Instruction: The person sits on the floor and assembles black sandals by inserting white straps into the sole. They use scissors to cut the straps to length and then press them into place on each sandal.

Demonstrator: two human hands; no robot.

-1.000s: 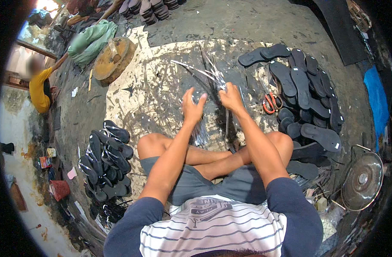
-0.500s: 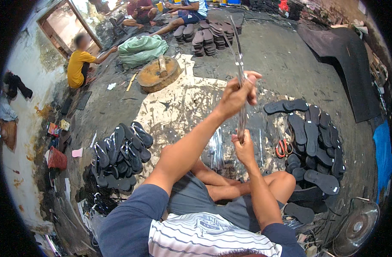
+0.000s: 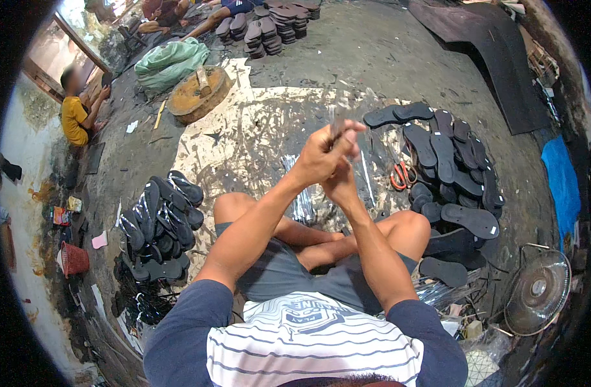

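Observation:
Both my hands are raised together in front of my crossed legs. My left hand [image 3: 322, 153] is closed around a bundle of thin, dark, shiny strips [image 3: 339, 117], whose upper end is smeared by motion. Just below and against it, my right hand [image 3: 340, 183] is closed at the bundle's lower end, its fingertips partly hidden. More silvery strips [image 3: 300, 205] lie on the floor before my shins. Orange-handled scissors [image 3: 401, 176] rest to the right of my hands, beside a heap of black sandal soles [image 3: 445, 158].
Strapped black sandals [image 3: 155, 216] are piled to my left. A standing fan [image 3: 537, 287] is close on my right. Farther off are a round wooden block [image 3: 182, 103], a green sack [image 3: 170, 64], stacked soles [image 3: 262, 39] and a seated person in yellow [image 3: 75, 119].
My hands have come together and closer to my body; the strips, upright and long before, are now blurred and foreshortened. My view has shifted. The person in yellow has drawn an arm back from the sack.

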